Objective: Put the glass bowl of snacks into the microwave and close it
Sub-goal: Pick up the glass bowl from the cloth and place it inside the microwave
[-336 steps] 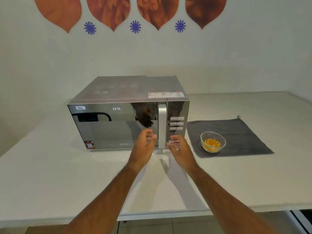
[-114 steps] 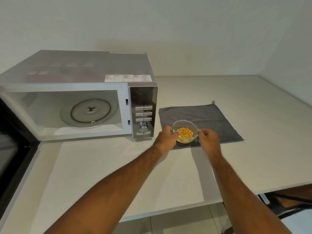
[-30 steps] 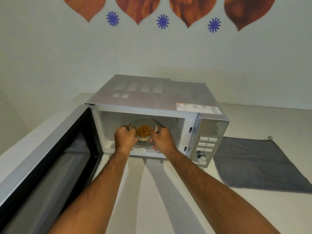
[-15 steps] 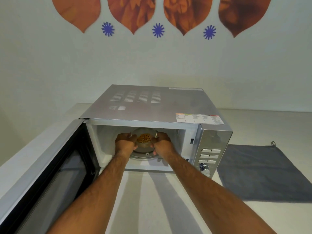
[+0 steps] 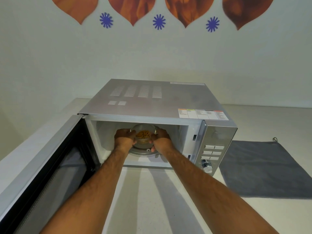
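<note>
The silver microwave [image 5: 157, 100] stands on the white counter with its door [image 5: 50, 168] swung wide open to the left. Inside the cavity, the glass bowl of orange snacks [image 5: 143, 134] is over the round glass turntable [image 5: 143, 152]. My left hand [image 5: 124, 137] grips the bowl's left side and my right hand [image 5: 160, 138] grips its right side. Both forearms reach in through the opening. The bowl's base is hidden by my hands, so I cannot tell whether it rests on the turntable.
A grey cloth [image 5: 263, 168] lies flat on the counter [image 5: 152, 200] to the right of the microwave. The control panel with buttons and a dial [image 5: 206, 167] is on the microwave's right front. A wall stands close behind.
Both hands have carried the bowl from the cavity opening deeper in, over the turntable. The view has moved closer to the microwave.
</note>
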A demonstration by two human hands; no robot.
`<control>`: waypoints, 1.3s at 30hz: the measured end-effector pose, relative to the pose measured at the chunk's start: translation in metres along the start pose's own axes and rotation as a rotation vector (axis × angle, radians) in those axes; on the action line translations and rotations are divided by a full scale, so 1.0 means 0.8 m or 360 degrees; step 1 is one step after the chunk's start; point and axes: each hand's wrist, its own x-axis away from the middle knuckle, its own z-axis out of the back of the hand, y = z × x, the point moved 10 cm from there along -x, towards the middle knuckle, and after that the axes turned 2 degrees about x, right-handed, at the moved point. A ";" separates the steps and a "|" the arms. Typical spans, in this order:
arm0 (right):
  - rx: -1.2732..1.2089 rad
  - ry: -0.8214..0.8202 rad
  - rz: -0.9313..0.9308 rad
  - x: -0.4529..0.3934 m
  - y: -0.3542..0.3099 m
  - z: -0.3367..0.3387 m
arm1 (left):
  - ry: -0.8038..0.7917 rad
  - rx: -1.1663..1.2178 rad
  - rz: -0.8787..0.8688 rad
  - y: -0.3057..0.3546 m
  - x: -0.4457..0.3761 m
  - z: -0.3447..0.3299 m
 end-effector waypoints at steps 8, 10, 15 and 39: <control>-0.0219 -0.0043 -0.0027 0.008 -0.001 0.001 | -0.0026 0.0074 0.0029 -0.005 0.000 -0.007; -0.0347 -0.0038 -0.0034 0.017 0.003 0.001 | -0.0009 0.0110 0.0015 -0.003 0.003 -0.005; -0.0546 -0.0025 -0.0119 0.043 0.023 0.001 | 0.0075 0.0175 -0.0073 0.005 0.022 0.000; -0.0150 0.0003 0.0052 0.216 0.081 0.016 | 0.0105 -0.0164 -0.0373 -0.058 0.226 0.009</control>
